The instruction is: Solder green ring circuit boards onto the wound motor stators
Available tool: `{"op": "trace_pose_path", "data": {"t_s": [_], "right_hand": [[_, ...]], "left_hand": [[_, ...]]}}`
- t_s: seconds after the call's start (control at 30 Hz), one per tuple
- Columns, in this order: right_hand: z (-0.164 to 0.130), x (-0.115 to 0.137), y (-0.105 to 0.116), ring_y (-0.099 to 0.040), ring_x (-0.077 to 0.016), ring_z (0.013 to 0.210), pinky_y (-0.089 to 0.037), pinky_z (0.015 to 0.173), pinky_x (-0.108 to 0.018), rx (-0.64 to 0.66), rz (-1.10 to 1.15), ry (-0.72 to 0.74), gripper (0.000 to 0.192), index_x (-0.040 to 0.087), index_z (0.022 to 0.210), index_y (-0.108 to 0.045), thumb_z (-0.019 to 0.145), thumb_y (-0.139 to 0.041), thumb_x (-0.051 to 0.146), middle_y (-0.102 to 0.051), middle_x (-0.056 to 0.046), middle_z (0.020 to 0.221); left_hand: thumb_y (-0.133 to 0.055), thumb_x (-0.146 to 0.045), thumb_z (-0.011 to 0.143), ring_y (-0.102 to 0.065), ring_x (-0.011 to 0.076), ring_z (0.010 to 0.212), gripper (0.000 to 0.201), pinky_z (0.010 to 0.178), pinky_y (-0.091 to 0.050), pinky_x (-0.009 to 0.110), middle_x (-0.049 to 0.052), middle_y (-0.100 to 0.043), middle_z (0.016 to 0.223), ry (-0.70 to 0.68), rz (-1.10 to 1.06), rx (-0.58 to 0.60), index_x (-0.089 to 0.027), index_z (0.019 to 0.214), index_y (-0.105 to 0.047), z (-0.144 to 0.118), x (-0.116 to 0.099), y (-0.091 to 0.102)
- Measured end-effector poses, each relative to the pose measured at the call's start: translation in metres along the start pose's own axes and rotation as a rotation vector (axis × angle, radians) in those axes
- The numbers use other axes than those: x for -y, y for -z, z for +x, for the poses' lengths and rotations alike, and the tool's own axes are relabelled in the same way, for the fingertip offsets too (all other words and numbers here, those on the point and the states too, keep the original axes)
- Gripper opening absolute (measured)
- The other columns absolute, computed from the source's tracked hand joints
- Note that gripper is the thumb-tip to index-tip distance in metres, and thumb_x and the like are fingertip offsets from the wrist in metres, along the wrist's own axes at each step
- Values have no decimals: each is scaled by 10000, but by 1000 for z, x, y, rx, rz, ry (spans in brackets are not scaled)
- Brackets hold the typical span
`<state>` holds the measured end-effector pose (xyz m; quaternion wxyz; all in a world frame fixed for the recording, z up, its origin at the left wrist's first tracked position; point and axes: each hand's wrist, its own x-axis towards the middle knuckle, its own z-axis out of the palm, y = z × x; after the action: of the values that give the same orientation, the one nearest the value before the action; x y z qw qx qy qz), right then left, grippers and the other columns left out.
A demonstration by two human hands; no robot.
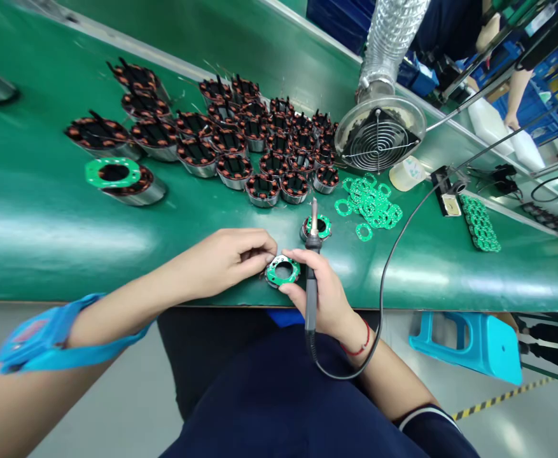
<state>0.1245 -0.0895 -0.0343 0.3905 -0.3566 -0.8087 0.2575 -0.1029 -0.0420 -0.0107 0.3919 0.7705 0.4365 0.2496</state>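
A motor stator (270, 280) topped with a green ring-shaped circuit board (277, 275) rests near the bench's front edge. My left hand (240, 262) is closed, its thumb and fingertips pinched at the stator's left edge; any wire between them is too small to see. With my right hand (325, 289) I hold a soldering iron (311, 299), its tip pointing up and away from me. My right thumb and forefinger also touch the right side of the board. Just beyond stands a second stator (324, 228) with a green board on it, partly behind the iron.
Several bare stators (195, 152) with copper windings fill the back left. Another board-topped stator (149, 191) stands left. Loose green boards (374, 203) lie in a heap below a fume extractor (378, 137). Further right are an iron stand (448, 197), stacked boards (480, 222) and a blue stool (498, 350).
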Motion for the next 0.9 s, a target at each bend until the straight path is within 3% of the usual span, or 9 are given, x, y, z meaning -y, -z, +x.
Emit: {"op": "trace_pose_path", "data": {"t_s": [0.13,0.27,0.43,0.57,0.63,0.73,0.9], "right_hand": [[-1,-1,-1,-727,-245,1214,-617,1040,-454,26,9,-17,543,276,1514,-397,1027,-636,297,-723,-116,1360],[-3,-1,-2,-719,-249,1233,-599,1068,-462,32,17,-44,584,282,1524,-392,1005,-658,264,-720,-116,1373],[-4,4,-5,-722,-255,1212,-610,1027,-453,-23,-8,-29,563,277,1535,-396,1024,-631,278,-725,-121,1359],[-3,8,-6,-728,-263,1185,-607,1024,-470,-11,-54,-76,535,282,1518,-425,1023,-628,289,-726,-108,1346],[-2,8,-7,-732,-262,1165,-609,1017,-467,-6,-72,-87,512,275,1506,-444,1027,-621,297,-737,-104,1310],[-2,8,-7,-725,-263,1162,-606,1017,-466,-19,-52,-87,502,262,1507,-461,1030,-613,303,-740,-109,1290],[-2,7,-8,-717,-265,1159,-593,1031,-465,3,-35,-105,519,262,1518,-479,1024,-627,314,-739,-109,1281]], "left_hand": [[-513,-469,865,-573,167,596,317,564,-439,258,2,-642,655,191,-115,-47,-218,726,-649,-3,-5,-10],[-548,-516,907,-681,221,769,357,702,-552,314,39,-736,820,231,-113,-210,-233,820,-746,-20,-14,-18],[-563,-538,987,-729,254,1015,369,898,-623,362,68,-770,1062,132,-125,-282,-278,1069,-811,-49,-15,-29],[-579,-411,1015,-722,264,1090,350,919,-626,384,89,-733,1254,-16,114,-412,-287,1315,-710,-62,-7,-40],[-603,-310,1008,-731,246,982,264,869,-619,373,76,-757,1175,-128,301,-458,-282,1247,-714,-65,-1,-44],[-582,-190,1006,-736,224,861,204,796,-601,346,54,-786,1025,-293,484,-425,-278,1108,-735,-65,7,-44],[-526,-178,1016,-776,248,947,282,820,-633,361,75,-806,1055,-342,500,-363,-288,1151,-748,-63,18,-32]]}}
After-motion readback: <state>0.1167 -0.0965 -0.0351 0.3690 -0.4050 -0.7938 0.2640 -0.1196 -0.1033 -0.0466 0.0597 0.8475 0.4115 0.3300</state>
